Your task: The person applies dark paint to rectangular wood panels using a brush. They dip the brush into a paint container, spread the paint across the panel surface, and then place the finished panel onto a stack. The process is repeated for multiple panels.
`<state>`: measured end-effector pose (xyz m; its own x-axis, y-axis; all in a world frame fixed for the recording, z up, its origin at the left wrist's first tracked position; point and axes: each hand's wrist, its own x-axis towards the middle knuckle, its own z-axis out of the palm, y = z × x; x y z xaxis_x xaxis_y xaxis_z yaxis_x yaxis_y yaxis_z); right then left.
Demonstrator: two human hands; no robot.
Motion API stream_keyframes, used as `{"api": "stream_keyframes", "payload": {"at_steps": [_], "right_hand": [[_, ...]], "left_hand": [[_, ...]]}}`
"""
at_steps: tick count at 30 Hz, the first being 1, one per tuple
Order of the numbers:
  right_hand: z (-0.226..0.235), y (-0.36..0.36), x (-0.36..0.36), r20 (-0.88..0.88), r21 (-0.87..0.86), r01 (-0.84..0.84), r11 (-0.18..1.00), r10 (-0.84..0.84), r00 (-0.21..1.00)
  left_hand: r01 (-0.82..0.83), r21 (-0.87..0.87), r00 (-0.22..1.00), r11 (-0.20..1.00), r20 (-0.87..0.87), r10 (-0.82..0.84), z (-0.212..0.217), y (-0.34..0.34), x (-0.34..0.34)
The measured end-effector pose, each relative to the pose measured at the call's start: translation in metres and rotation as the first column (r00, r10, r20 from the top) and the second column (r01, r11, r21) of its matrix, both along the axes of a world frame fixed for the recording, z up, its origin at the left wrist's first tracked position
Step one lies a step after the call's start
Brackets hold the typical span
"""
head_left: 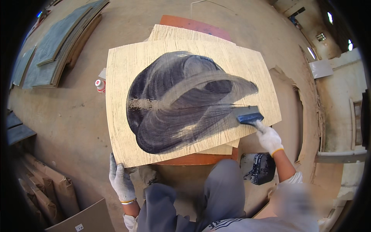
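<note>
The workshop floor is bare dusty concrete, with stacks of grey-green boards (58, 46) to my left and folded cardboard (46, 185) in the near left corner. In front of me a pale wood-grain sheet (127, 135) lies on top of a few more like it, all resting on a low reddish board (193, 158). A broad patch of dark stain (174, 112) covers the middle of the top sheet.

My right hand (269, 138), in a white glove, is clenched around the handle of a blue brush (247, 115) whose edge sits on the sheet near its right side, at the end of a dark streak. My left hand (121, 179), in a grey glove, grips the near left corner of the sheet, fingers curled on its edge.

I judge that the stain could dry in uneven bands, since pale streaks cut through the dark patch. The sheet could also slide if my left grip slackens, or stain could run off the right edge onto the sheets below.

A small bottle with a red cap (100, 85) peeks out beyond the sheet's left edge, mostly hidden. A black container (259, 169) by my knee is partly covered by my leg; I can't tell what is in it.
</note>
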<state>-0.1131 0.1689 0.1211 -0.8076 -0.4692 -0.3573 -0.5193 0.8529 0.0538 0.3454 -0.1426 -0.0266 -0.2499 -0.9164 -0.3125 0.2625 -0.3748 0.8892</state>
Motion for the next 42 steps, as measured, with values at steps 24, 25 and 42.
{"api": "stream_keyframes", "payload": {"at_steps": [24, 25, 42], "right_hand": [[-0.021, -0.047, -0.039, 0.072, -0.138, 0.086, 0.987, -0.077, 0.994], [-0.024, -0.067, -0.067, 0.084, -0.196, 0.054, 0.979, -0.038, 0.996], [-0.010, -0.307, -0.122, -0.012, 0.108, -0.320, 0.941, 0.323, 0.946]], "left_hand": [[0.010, 0.008, 0.999, 1.000, 0.034, -0.010, 0.006, 0.001, -0.005], [0.014, 0.019, 0.999, 1.000, 0.039, -0.015, 0.011, 0.002, -0.008], [-0.054, 0.044, 0.995, 0.998, 0.087, 0.050, 0.025, 0.004, -0.002]]}}
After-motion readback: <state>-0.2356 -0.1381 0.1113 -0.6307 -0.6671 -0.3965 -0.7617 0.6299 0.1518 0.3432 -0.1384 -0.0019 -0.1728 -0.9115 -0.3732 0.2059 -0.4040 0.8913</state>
